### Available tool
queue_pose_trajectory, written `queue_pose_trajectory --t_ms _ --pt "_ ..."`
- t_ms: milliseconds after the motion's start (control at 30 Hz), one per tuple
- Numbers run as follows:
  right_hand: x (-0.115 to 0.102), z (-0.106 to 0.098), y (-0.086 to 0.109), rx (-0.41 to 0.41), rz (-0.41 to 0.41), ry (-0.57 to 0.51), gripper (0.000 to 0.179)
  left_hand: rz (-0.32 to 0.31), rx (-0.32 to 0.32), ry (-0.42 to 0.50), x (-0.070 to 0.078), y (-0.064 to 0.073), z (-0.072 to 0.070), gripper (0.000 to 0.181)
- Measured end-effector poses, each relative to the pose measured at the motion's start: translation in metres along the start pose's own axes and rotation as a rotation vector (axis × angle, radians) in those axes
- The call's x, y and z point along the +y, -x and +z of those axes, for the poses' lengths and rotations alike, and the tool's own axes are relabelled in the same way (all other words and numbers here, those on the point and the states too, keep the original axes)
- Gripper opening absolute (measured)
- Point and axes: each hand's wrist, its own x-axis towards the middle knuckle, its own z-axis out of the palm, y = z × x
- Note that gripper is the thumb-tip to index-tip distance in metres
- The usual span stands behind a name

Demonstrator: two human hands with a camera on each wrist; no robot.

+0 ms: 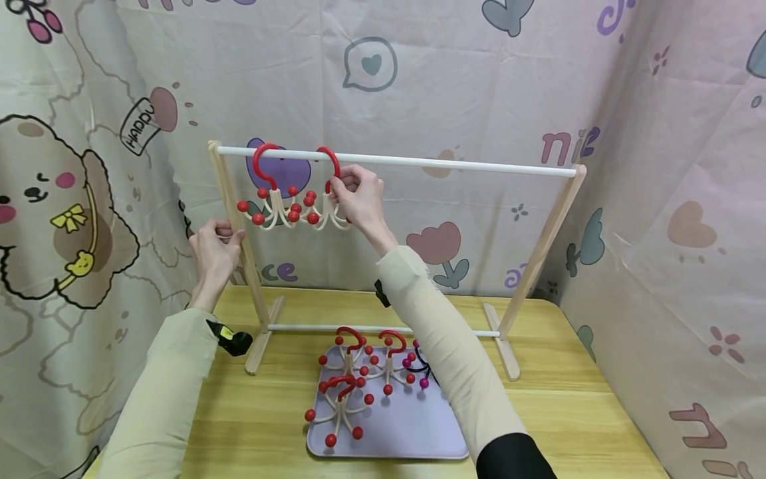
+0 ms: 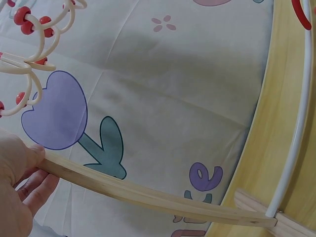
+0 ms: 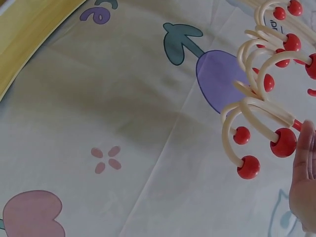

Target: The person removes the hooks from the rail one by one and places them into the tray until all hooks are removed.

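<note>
Right hand (image 1: 362, 199) pinches a hanger (image 1: 327, 203) by its red hook (image 1: 335, 161), curved over the white bar (image 1: 449, 163) beside a second hanger (image 1: 276, 203).
Left hand (image 1: 217, 249) grips a post (image 1: 254, 286) between thumb and fingers, likely to steady the rack (image 1: 541, 253); the tray (image 1: 413, 429) below keeps more hangers (image 1: 340, 412) within reach.

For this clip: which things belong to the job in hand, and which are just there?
In the job:
left hand, holding the rack
right hand, pinching a red-hooked hanger at its rail
second hanger, on the rail
three more hangers, on the tray
probably the dark hanger, partly hidden

Apparently just surroundings:
table
patterned cloth
</note>
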Motion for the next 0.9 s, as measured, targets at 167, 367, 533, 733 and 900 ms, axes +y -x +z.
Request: queue_pose_trajectory --t_ms 167,367,533,733,900 --pt "0.003 -0.004 0.001 0.02 -0.03 -0.049 0.015 0.007 0.005 0.002 0.0 0.001 0.001 0.027" --pt "0.005 -0.009 0.003 0.034 -0.056 -0.092 0.015 0.01 0.011 -0.001 0.001 0.001 0.0 0.026" --pt "0.005 -0.011 0.006 0.047 -0.06 -0.141 0.015 0.009 0.013 -0.003 0.001 0.0 0.0 0.026" --pt "0.005 -0.015 0.008 0.076 -0.062 -0.192 0.014 0.017 0.025 -0.005 0.001 -0.001 0.001 0.026" --pt "0.009 -0.02 0.008 0.097 -0.068 -0.219 0.014 0.01 0.022 -0.001 0.001 0.0 0.001 0.025"
